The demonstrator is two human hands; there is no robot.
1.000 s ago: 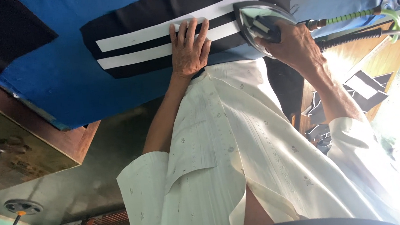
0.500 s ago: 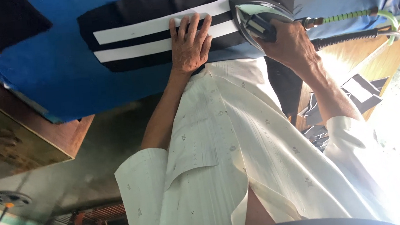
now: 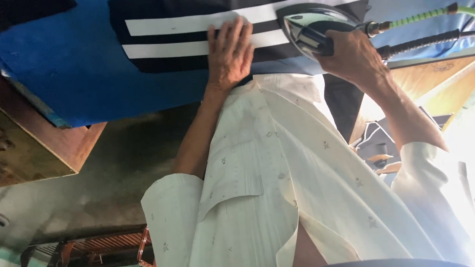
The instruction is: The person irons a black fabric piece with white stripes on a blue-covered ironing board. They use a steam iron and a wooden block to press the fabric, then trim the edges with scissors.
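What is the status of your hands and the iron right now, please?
Left hand flat on black cloth with white stripes. Right hand gripping iron on the cloth. Hoses trail right; nothing between iron and left hand.

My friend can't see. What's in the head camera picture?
A right hand holds an iron on black cloth with white stripes. The left hand lies flat on the cloth, which lies on a blue pad.

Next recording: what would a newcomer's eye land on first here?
Probably the black fabric with two white stripes, spread on the blue padded surface at the top. The left hand presses flat on it, while the right hand grips a silvery iron standing on its right end.
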